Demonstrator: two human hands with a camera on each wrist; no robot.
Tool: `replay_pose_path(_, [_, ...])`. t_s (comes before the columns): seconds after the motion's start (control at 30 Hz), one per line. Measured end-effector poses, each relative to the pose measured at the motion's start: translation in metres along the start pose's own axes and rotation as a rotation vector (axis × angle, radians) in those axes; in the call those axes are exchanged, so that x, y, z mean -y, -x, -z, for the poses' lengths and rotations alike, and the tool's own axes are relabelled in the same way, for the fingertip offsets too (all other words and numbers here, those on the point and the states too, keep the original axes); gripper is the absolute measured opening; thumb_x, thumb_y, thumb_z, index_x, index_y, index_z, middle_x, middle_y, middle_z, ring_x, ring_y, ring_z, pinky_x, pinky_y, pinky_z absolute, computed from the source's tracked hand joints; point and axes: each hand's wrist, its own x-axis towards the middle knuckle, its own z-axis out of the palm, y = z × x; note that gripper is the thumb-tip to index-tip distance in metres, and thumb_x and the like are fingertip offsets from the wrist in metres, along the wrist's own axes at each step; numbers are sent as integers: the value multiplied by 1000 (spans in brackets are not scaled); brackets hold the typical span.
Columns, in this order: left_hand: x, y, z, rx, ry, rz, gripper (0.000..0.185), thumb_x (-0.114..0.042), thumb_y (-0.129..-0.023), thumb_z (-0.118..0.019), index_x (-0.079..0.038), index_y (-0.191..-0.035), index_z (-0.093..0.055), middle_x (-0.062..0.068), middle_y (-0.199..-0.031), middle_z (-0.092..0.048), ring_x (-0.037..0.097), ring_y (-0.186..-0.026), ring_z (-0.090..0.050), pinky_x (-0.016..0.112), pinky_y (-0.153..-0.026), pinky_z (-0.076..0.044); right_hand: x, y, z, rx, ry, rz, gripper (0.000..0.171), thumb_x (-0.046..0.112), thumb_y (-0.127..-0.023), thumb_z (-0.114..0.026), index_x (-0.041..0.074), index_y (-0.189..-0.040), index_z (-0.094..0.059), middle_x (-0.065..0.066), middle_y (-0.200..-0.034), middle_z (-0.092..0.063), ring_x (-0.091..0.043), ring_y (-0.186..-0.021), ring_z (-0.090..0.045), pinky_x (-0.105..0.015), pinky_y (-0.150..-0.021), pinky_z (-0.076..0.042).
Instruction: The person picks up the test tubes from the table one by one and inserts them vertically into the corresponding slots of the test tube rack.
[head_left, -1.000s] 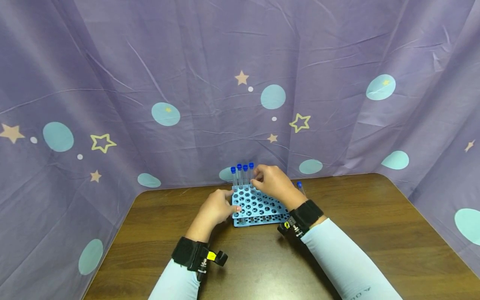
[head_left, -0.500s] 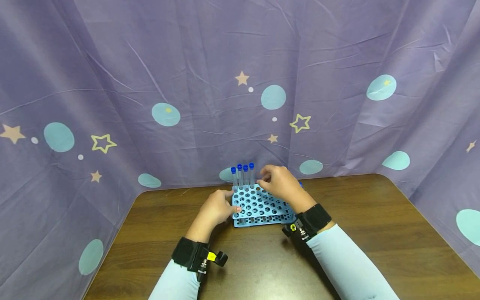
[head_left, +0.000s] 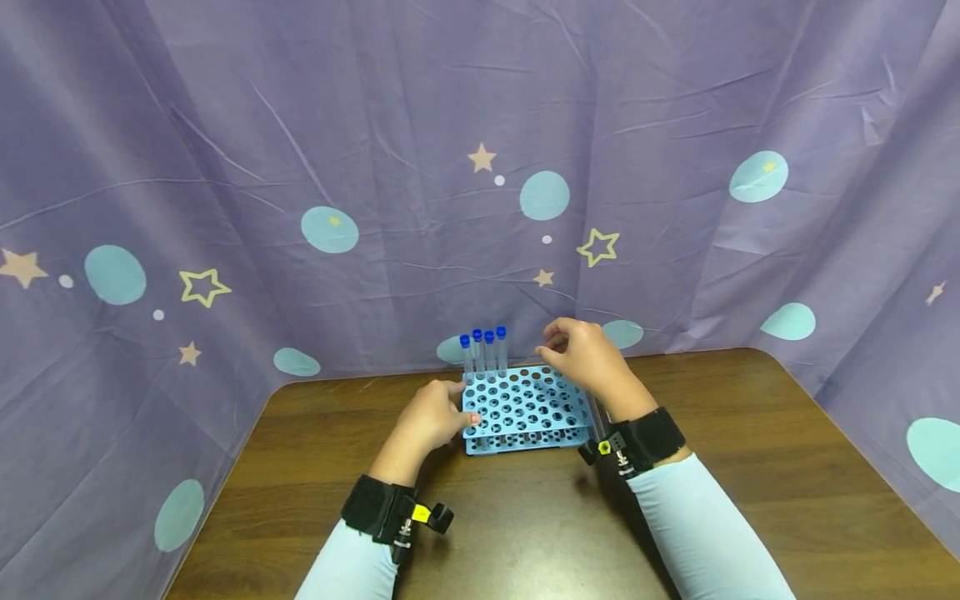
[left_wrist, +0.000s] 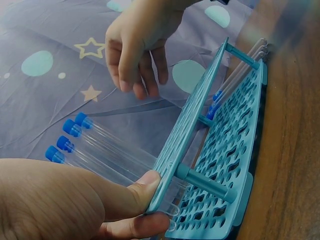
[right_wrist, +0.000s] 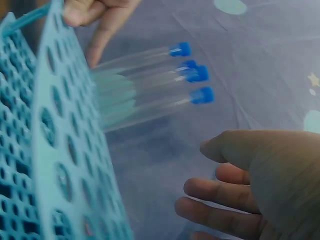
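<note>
A light blue test tube rack (head_left: 517, 432) with two perforated plates stands near the back of the table. Several clear test tubes (head_left: 502, 354) with blue caps rise upright in its back row at the left end. My left hand (head_left: 429, 417) grips the rack's left end, thumb over the top plate's edge and fingers below, as the left wrist view shows. Above the rack's back right part hovers my right hand (head_left: 588, 358), holding nothing, its fingers loosely bent and apart from the tubes (right_wrist: 150, 107) in the right wrist view.
Beyond the rack's far end, more blue-capped tubes (left_wrist: 242, 72) lie on the wooden table (head_left: 750, 450). A purple curtain (head_left: 405, 275) with stars and dots hangs right behind the table's back edge.
My right hand has let go of the rightmost upright tube and moved right, away from it. The left hand has stayed on the rack.
</note>
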Motion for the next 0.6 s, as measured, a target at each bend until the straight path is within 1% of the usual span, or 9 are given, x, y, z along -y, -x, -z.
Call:
replay_pose_path(0.3, [2, 0, -1, -2, -5, 0, 79, -28, -98, -93, -5, -165, -59, 0, -62, -59, 30, -59, -74, 35, -57, -55, -8, 4, 29, -11, 5, -60, 40, 35, -107, -80, 4, -132, -77, -10, -116, -87, -29, -103, -84, -52, -90, -67])
replay_pose_path(0.43, [2, -2, -1, -5, -2, 0, 79, -29, -97, -94, -5, -164, -59, 0, -61, -61, 27, -56, -72, 35, -55, -54, -13, 5, 37, -33, 7, -81, 40, 35, -107, -80, 4, -132, -77, -12, -118, -86, -31, -106, -83, -53, -92, -66])
replay_pose_path(0.6, [1, -2, -1, 2, 1, 13, 80, -31, -97, -94, -5, -165, -59, 2, -61, -64, 22, -52, -67, 33, -52, -50, -22, 7, 45, -31, 25, -107, 40, 33, -108, -80, 3, -133, -77, -14, -120, -86, -35, -111, -83, -57, -99, -64])
